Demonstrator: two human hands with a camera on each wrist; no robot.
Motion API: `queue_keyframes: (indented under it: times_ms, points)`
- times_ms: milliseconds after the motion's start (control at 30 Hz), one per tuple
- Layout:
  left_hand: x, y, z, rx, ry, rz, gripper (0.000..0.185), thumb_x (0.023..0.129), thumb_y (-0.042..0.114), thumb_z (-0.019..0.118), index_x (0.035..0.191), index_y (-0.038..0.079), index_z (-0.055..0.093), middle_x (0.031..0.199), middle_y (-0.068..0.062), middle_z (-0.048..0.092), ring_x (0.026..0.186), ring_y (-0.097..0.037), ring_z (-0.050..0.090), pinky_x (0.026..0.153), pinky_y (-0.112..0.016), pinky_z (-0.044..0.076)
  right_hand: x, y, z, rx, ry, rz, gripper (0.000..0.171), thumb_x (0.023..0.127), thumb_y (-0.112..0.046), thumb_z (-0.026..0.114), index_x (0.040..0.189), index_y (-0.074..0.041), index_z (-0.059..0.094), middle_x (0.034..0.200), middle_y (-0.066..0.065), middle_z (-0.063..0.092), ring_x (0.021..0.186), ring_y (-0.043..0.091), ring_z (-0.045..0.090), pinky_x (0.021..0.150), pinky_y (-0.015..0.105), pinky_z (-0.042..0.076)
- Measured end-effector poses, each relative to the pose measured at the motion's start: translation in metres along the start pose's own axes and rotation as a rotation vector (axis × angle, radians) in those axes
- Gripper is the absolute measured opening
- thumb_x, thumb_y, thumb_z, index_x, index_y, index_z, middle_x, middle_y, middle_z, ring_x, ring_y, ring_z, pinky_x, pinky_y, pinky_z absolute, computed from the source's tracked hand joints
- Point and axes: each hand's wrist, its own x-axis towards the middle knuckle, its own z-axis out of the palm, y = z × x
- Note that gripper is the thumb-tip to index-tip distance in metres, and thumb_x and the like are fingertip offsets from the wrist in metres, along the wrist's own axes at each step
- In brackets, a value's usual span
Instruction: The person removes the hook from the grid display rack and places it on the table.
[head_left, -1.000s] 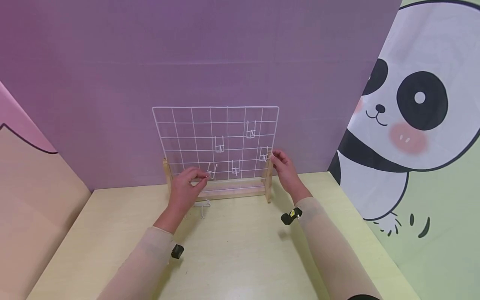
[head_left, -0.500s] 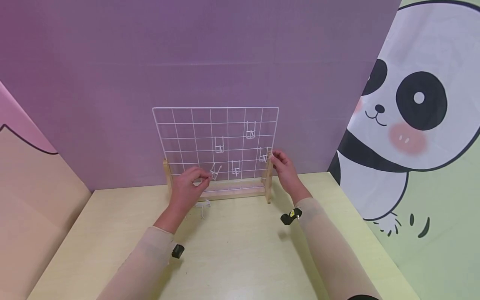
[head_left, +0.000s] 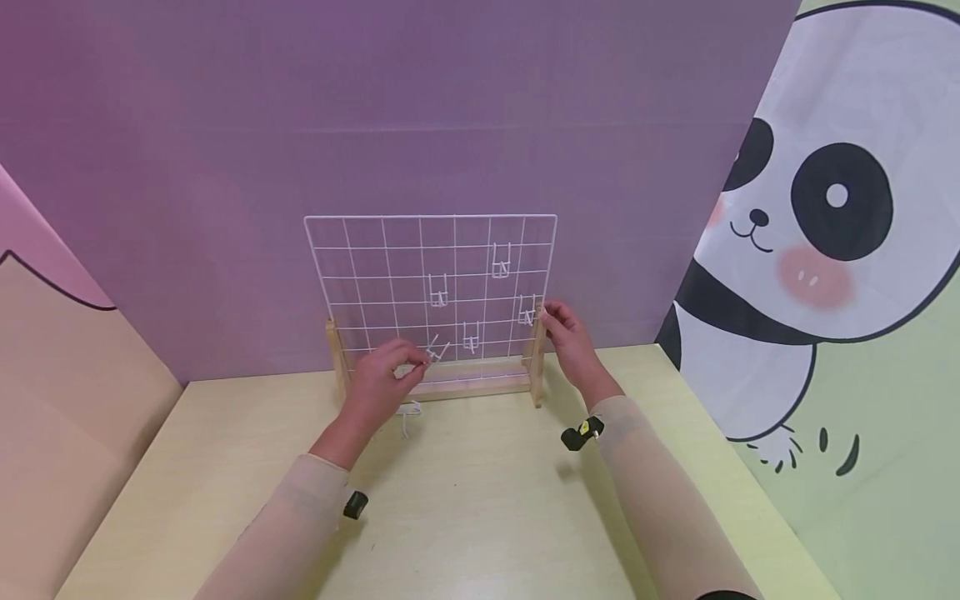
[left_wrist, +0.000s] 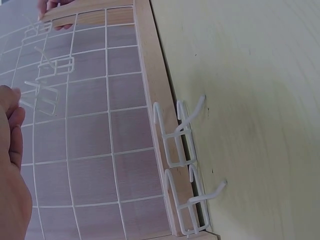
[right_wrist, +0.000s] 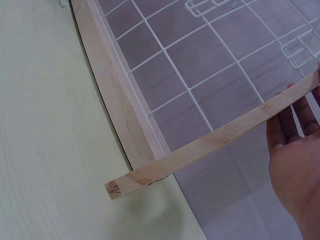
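Observation:
Between thumb and forefinger, my left hand [head_left: 378, 379] pinches a white wire hook [head_left: 438, 350], tilted in front of the lower middle of a white wire grid [head_left: 457, 217]. The same hook [left_wrist: 46, 101] overlaps the grid in the left wrist view. My right hand [head_left: 572, 340] grips the top of the right wooden post [head_left: 537, 362] of the grid's stand; its fingers [right_wrist: 292, 120] reach behind that post in the right wrist view. Several similar hooks hang on the grid, among them an upper right hook [head_left: 501, 267] and a middle hook [head_left: 438, 294].
Two loose hooks, an upper one [left_wrist: 175, 135] and a lower one [left_wrist: 196, 205], lean at the stand's wooden base bar [left_wrist: 152, 65] in the left wrist view. The stand sits on a pale wooden table [head_left: 480, 500] before a purple wall panel [head_left: 450, 100].
My left hand has shifted slightly right and down with the hook, which now leans further over to the right. The right hand stays on the post.

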Motion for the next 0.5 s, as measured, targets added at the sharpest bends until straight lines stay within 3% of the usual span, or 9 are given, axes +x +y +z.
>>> queue_keyframes:
  times_ms: [500]
  points:
    - [-0.0057, -0.0065, 0.0047, 0.025, -0.088, -0.018, 0.015, 0.092, -0.002, 0.087, 0.099, 0.01, 0.082, 0.1, -0.001, 0.078, 0.093, -0.023, 0.077, 0.083, -0.044, 0.066, -0.0013, -0.0012, -0.0007, -0.044, 0.011, 0.031, 0.026, 0.117, -0.023, 0.058, 0.139, -0.01, 0.06, 0.132, 0.001, 0.06, 0.133, 0.02, 0.054, 0.131, 0.044, 0.035]
